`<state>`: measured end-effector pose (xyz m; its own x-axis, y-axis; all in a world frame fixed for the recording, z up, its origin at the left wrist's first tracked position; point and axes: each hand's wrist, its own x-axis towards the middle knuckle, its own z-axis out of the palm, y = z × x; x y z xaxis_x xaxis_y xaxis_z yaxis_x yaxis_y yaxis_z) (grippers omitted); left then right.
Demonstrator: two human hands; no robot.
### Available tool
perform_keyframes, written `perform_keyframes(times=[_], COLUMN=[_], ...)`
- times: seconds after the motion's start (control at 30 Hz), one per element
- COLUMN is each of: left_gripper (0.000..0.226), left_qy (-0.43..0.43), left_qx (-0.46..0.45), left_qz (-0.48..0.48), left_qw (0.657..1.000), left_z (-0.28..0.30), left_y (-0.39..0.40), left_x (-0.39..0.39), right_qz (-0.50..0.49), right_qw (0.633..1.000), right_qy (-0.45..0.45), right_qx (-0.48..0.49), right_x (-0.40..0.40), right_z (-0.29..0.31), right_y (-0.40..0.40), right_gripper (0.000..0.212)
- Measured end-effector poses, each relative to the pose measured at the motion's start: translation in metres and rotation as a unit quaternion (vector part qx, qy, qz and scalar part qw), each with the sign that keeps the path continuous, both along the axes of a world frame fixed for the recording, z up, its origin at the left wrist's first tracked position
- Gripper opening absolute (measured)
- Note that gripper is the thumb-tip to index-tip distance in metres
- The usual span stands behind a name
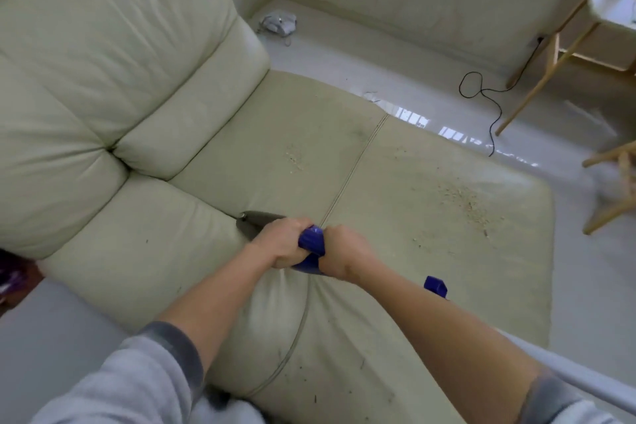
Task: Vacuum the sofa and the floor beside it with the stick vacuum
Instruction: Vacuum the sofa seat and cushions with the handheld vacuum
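A cream leather sofa (137,86) fills the left and middle of the view. Both hands hold the blue body of the vacuum (311,243) over the seat. My left hand (282,243) grips its front, my right hand (344,251) grips just behind. The grey crevice nozzle (256,218) points left into the crease between seat and back cushion. Pale crumbs (471,206) lie scattered on the right seat section, and a smaller patch of crumbs (294,158) lies near the seam. Another blue part of the vacuum (435,286) shows past my right forearm.
The glossy white floor (378,58) runs beyond the sofa. A black cable (481,93) loops across it toward wooden chair legs (537,79) at right. A small white device (278,24) lies in the far corner by the wall.
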<state>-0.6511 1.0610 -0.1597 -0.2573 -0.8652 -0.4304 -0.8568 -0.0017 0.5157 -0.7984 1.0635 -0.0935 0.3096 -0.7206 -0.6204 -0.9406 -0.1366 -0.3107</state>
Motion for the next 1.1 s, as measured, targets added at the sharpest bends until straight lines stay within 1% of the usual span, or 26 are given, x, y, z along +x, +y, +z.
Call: perform_keyframes(times=[0.07, 0.1, 0.2, 0.3, 0.37, 0.5, 0.63, 0.7, 0.83, 0.87, 0.97, 1.1], left_gripper=[0.014, 0.011, 0.012, 0.007, 0.008, 0.016, 0.016, 0.015, 0.018, 0.017, 0.011, 0.016], left_qy=[-0.006, -0.013, -0.026, -0.033, -0.041, -0.069, -0.069, -0.056, -0.056, -0.046, -0.056, -0.052], left_qx=[-0.014, -0.023, -0.046, -0.052, -0.054, -0.066, -0.041, -0.028, -0.020, -0.009, 0.008, 0.013], left_qz=[-0.007, -0.008, -0.004, -0.033, -0.050, -0.056, -0.066, -0.050, -0.018, 0.004, -0.007, 0.016], left_qw=[1.000, 1.000, 0.999, 0.998, 0.996, 0.994, 0.995, 0.997, 0.998, 0.999, 0.998, 0.998], left_z=[0.009, 0.012, 0.027, 0.049, 0.057, 0.049, 0.043, 0.033, 0.021, 0.011, 0.009, 0.012], left_y=[-0.008, -0.010, -0.012, -0.011, -0.013, -0.016, -0.020, -0.024, -0.018, -0.026, -0.050, -0.072], left_x=[-0.007, -0.008, -0.005, -0.015, -0.026, -0.037, -0.034, -0.015, 0.025, 0.044, 0.053, 0.048], right_qz=[0.002, 0.002, 0.013, 0.010, 0.006, 0.012, -0.005, -0.001, -0.012, -0.008, -0.012, -0.001], right_qw=[1.000, 0.999, 0.999, 0.999, 0.999, 0.998, 0.998, 0.998, 0.997, 0.998, 0.999, 0.998], right_qy=[0.008, 0.012, -0.004, -0.019, -0.024, -0.041, -0.048, -0.049, -0.072, -0.070, -0.046, -0.020], right_qx=[-0.026, -0.034, -0.034, -0.032, -0.036, -0.038, -0.033, -0.026, -0.007, 0.006, -0.022, -0.051], right_x=[-0.007, -0.008, -0.007, -0.018, -0.031, -0.048, -0.043, -0.023, 0.019, 0.040, 0.051, 0.048], right_z=[0.003, 0.005, 0.018, 0.033, 0.037, 0.029, 0.018, 0.004, -0.017, -0.029, -0.030, -0.025], right_y=[-0.011, -0.014, -0.020, -0.021, -0.022, -0.023, -0.025, -0.030, -0.027, -0.039, -0.063, -0.091], right_gripper=[0.014, 0.013, 0.009, 0.006, 0.009, 0.019, 0.016, 0.015, 0.016, 0.015, 0.011, 0.007])
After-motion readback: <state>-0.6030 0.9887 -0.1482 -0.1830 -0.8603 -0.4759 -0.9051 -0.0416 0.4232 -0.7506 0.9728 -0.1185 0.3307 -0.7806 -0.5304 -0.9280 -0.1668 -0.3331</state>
